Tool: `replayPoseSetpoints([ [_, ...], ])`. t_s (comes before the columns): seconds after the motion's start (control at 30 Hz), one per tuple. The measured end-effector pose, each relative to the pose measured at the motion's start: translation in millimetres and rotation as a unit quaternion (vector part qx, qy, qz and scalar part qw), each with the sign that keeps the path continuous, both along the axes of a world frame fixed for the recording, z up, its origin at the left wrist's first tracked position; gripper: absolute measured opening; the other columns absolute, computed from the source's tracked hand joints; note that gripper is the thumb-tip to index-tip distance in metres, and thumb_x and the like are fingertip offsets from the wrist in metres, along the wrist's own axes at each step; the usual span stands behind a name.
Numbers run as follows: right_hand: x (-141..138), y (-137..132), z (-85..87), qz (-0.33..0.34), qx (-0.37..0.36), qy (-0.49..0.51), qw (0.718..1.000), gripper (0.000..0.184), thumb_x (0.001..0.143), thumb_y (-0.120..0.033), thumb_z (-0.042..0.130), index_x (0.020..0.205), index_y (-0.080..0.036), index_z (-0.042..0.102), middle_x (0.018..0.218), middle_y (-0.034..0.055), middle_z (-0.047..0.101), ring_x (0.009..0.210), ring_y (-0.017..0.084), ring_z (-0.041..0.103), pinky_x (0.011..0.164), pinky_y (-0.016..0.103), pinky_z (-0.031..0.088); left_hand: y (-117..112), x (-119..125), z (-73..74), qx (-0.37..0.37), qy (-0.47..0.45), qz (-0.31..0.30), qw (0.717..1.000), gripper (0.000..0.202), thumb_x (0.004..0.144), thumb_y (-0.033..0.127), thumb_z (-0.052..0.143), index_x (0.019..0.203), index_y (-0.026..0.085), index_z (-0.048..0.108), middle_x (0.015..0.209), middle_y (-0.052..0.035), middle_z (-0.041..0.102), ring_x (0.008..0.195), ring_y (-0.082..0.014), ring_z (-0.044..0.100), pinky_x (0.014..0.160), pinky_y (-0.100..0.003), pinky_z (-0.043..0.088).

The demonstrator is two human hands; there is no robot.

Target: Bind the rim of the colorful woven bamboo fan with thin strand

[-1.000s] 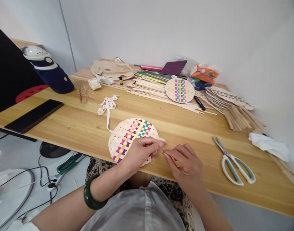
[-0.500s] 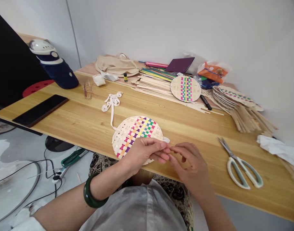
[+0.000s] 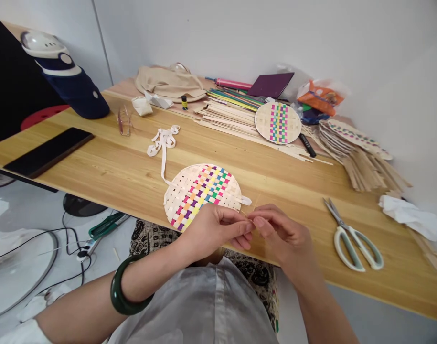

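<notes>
My left hand [image 3: 227, 228], a green bangle on its wrist, is closed in a pinch over the front edge of the table. Its fingertips meet those of my right hand [image 3: 281, 231], which is also pinched. A fine strand seems to show at the fingertips, but what they hold is too small to make out. Partly behind my left hand lies a round woven fan piece [image 3: 204, 191] with coloured strips across pale ones. White ribbon [image 3: 164, 162] runs from its left side to a loose heap, and a short white end [image 3: 246, 200] sticks out at its right.
Scissors [image 3: 350, 239] lie open-bladed at the right, near crumpled white tissue [image 3: 408, 215]. A second woven round [image 3: 277, 123] rests on pale strips [image 3: 232, 119] at the back. A phone [image 3: 49, 150], glasses [image 3: 124, 122] and a blue-covered bottle [image 3: 75, 86] stand or lie left.
My right hand's fingers have closed in to meet my left fingertips; before, they were more spread. The view has shifted slightly, and the fan piece stays on the table.
</notes>
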State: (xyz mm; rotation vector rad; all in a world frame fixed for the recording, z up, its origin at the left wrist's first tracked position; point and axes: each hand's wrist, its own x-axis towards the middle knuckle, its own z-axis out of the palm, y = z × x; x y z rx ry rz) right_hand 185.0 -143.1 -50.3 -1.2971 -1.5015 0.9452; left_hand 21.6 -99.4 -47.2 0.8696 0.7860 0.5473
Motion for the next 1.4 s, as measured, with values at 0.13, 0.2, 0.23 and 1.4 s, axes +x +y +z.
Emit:
replayPoseSetpoints([
  [0.13,-1,-2,2.4,-0.007,0.000,-0.016,1.000,0.006,0.084,-0.024,0.065,0.088,-0.024,0.069,0.090,0.0015,0.062,0.080,0.013,0.058,0.067,0.025,0.045,0,0,-0.4,-0.006,0.025,-0.010,1.000,0.015,0.066,0.026,0.078,0.066,0.012,0.072,0.061,-0.0003,0.068,0.056,-0.0110,0.066,0.056,-0.018,0.055],
  [0.2,-2,-1,1.7,-0.010,-0.007,-0.004,1.000,0.003,0.084,-0.024,0.066,0.082,-0.023,0.069,0.083,0.0001,0.062,0.077,0.012,0.056,0.067,0.024,0.044,-1,1,-1.8,-0.006,0.023,-0.013,1.000,0.014,0.067,0.025,0.078,0.065,0.013,0.071,0.060,0.0000,0.068,0.055,-0.0109,0.066,0.056,-0.017,0.055],
  [0.23,-2,0,0.8,-0.009,-0.022,0.013,1.000,0.007,0.085,-0.025,0.065,0.079,-0.022,0.068,0.080,-0.0007,0.061,0.074,0.011,0.056,0.066,0.024,0.043,-1,1,-2.6,-0.007,0.019,-0.014,1.000,0.014,0.068,0.025,0.077,0.065,0.013,0.071,0.059,0.0001,0.068,0.055,-0.0107,0.066,0.056,-0.017,0.055],
  [1.4,-5,5,-13.4,-0.136,-0.060,0.060,0.987,0.013,0.083,-0.033,0.065,0.076,-0.022,0.068,0.075,-0.0010,0.062,0.067,0.012,0.054,0.062,0.024,0.043,1,0,-16.9,-0.050,-0.024,0.026,0.998,0.024,0.077,0.037,0.071,0.084,0.013,0.071,0.075,-0.0055,0.074,0.065,-0.0156,0.071,0.061,-0.025,0.059],
])
